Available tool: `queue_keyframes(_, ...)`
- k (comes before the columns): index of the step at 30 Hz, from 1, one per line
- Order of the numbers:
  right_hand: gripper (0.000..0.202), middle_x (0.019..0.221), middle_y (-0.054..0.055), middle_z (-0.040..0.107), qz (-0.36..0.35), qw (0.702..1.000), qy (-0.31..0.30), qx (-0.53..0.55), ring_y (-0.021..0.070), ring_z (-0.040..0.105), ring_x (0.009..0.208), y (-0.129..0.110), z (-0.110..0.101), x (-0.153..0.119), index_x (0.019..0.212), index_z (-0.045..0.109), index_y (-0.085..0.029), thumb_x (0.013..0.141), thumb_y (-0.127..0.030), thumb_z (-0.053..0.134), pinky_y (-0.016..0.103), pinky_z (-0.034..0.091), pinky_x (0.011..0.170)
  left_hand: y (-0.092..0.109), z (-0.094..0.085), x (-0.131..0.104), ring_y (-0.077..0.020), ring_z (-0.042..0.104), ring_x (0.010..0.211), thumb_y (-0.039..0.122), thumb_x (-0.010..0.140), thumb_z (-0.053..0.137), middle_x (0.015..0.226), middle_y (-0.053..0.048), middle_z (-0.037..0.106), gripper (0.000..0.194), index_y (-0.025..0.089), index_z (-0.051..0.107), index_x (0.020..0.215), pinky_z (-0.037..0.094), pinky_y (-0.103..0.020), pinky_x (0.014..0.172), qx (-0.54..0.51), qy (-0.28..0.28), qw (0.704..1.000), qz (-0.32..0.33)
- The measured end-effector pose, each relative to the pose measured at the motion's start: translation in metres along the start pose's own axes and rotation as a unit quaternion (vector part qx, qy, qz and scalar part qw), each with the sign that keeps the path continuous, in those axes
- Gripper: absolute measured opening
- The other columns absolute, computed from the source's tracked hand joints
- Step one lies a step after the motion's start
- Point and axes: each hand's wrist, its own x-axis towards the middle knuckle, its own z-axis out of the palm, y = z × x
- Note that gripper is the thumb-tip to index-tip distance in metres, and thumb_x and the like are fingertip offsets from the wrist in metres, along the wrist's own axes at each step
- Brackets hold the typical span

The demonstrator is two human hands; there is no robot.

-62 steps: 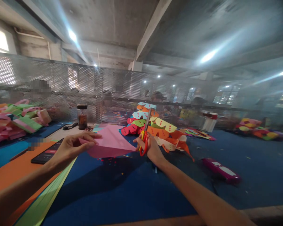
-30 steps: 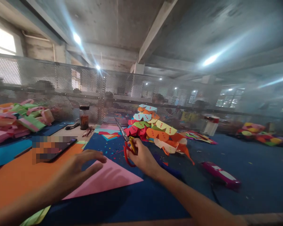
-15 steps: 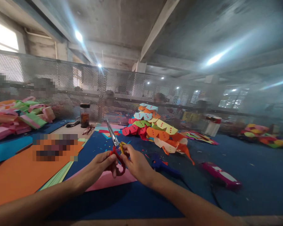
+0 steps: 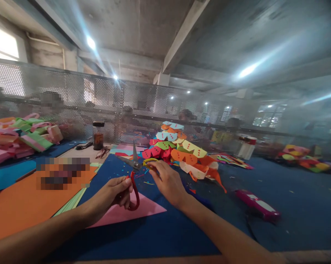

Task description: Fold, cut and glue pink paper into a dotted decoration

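A pair of scissors [image 4: 137, 167] with one red and one yellow handle is held up over the blue table, its blades spread apart. My left hand [image 4: 118, 192] is closed around the red handle. On the other side, my right hand [image 4: 169, 181] grips the yellow handle between thumb and fingers. Below the hands lies a folded-looking pink paper [image 4: 147, 209], partly covered by my left hand. Small coloured paper scraps are scattered on the table beyond the scissors.
Cut paper shapes with red dots [image 4: 184, 156] are piled ahead. Orange sheets [image 4: 17, 209] lie left, near a dark-lidded jar [image 4: 98, 136]. To the right are a blue tool [image 4: 201, 200], partly behind my forearm, and a purple case [image 4: 257, 206]. A perforated metal screen [image 4: 149, 104] stands behind.
The scissors' handles have been pulled apart and the blades have opened. My right hand has moved slightly up and right with the yellow handle; more of the pink paper shows.
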Motion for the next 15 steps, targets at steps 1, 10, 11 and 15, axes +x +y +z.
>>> queue_keyframes(1, 0.023, 0.127, 0.011, 0.066, 0.006, 1.0, 0.014, 0.013, 0.0283, 0.058, 0.123, -0.001, -0.002, 0.0, 0.118, 0.065, -0.025, 0.098, -0.025, 0.052, 0.048, 0.043, 0.107, 0.0, 0.0, 0.0, -0.012, 0.05, 0.053, 0.055, 0.093, 0.064, 0.052, 0.006, 0.05, 0.041, 0.019, 0.055, 0.073, 0.051, -0.031, 0.07, -0.012, 0.001, 1.0, 0.0)
queue_keyframes(10, 0.053, 0.08, 0.006, 0.075, 0.076, 0.96, -0.122, 0.242, 0.0185, 0.071, 0.068, -0.015, 0.016, -0.007, 0.094, 0.07, -0.019, 0.103, -0.061, 0.038, 0.029, 0.056, 0.063, 0.002, 0.003, 0.002, -0.0109, 0.052, 0.056, 0.048, 0.095, 0.064, 0.054, 0.004, 0.054, 0.038, 0.017, 0.057, 0.073, 0.05, -0.029, 0.073, -0.105, -0.022, 0.994, 0.013)
queue_keyframes(11, 0.055, 0.088, 0.007, 0.076, 0.08, 0.948, -0.132, 0.279, 0.0191, 0.073, 0.076, -0.017, 0.019, -0.007, 0.099, 0.07, -0.019, 0.102, -0.064, 0.038, 0.03, 0.057, 0.068, 0.001, 0.004, 0.002, -0.0114, 0.053, 0.056, 0.048, 0.095, 0.064, 0.054, 0.003, 0.055, 0.038, 0.017, 0.057, 0.073, 0.05, -0.03, 0.074, -0.11, -0.033, 0.993, 0.01)
queue_keyframes(15, 0.054, 0.094, 0.008, 0.073, 0.142, 0.861, -0.125, 0.472, 0.0206, 0.072, 0.089, -0.023, 0.032, -0.009, 0.101, 0.068, -0.019, 0.096, -0.069, 0.048, 0.038, 0.055, 0.087, -0.008, 0.009, 0.003, -0.0143, 0.057, 0.056, 0.045, 0.096, 0.062, 0.052, 0.002, 0.057, 0.034, 0.018, 0.059, 0.077, 0.051, -0.036, 0.078, -0.123, -0.07, 0.99, 0.004)
